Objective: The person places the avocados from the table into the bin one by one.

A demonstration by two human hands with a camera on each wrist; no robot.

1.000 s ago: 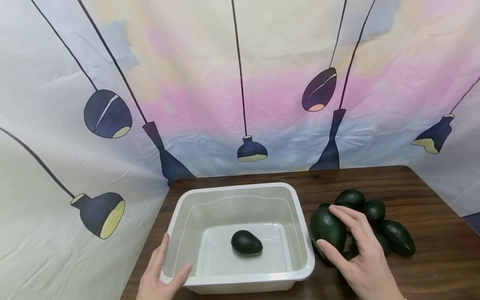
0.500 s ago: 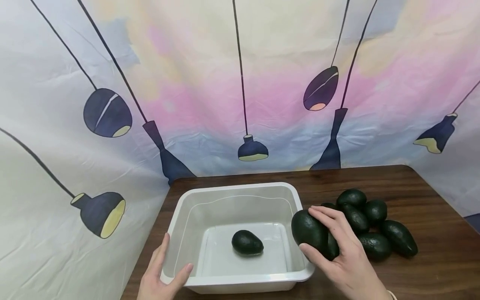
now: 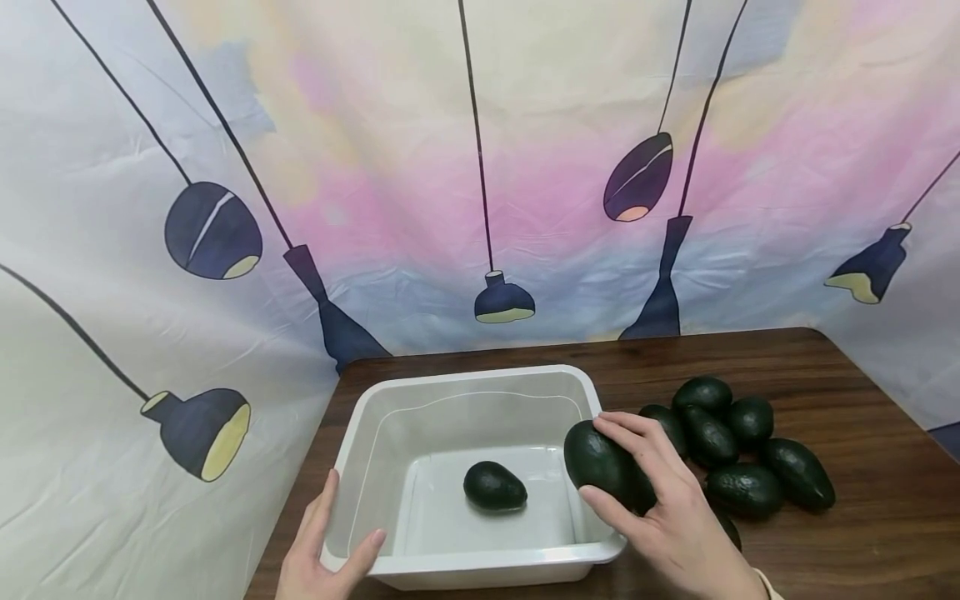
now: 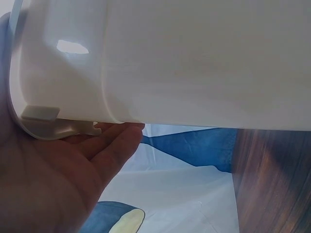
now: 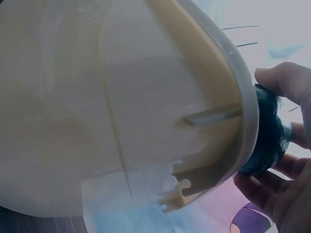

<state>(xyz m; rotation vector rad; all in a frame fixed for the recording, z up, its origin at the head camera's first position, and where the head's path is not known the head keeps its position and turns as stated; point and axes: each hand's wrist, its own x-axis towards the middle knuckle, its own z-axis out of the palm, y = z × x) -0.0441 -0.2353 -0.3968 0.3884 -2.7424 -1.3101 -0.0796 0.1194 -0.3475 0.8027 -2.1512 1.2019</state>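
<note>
In the head view my right hand point(image 3: 667, 500) grips a dark green avocado point(image 3: 596, 458), thumb on its near side and fingers over its top. That avocado is over the right rim of a white plastic tub point(image 3: 465, 560). Another avocado point(image 3: 495, 486) lies on the tub's floor. My left hand point(image 3: 322, 546) holds the tub's near left corner, thumb over the front rim and fingers along the outer left side. The right wrist view shows the held avocado point(image 5: 267, 131) beyond the tub's rim, partly hidden by it. Fingers point(image 4: 116, 150) touch the outer wall in the left wrist view.
Several more avocados point(image 3: 708, 437) lie in a loose group to the right of the tub, one partly behind my right hand. The dark wooden table point(image 3: 862, 550) ends at a cloth backdrop point(image 3: 420, 208) printed with hanging lamps.
My right hand has moved left with the avocado, from beside the pile to over the tub's right rim, uncovering more of the pile. My left hand stays at the corner.
</note>
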